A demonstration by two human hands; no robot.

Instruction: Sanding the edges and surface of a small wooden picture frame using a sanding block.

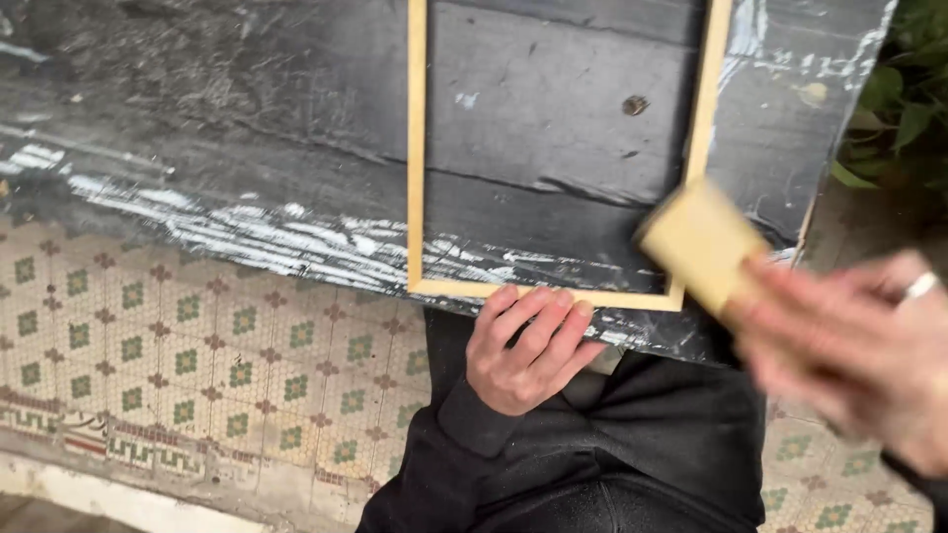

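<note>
Looks like a makeshift outdoor work spot at a home, perhaps a patio. Shown by a worn black board [247, 128] streaked with white paint, old patterned floor tiles [197, 365] near left, and green leaves [904, 99] far right.
</note>
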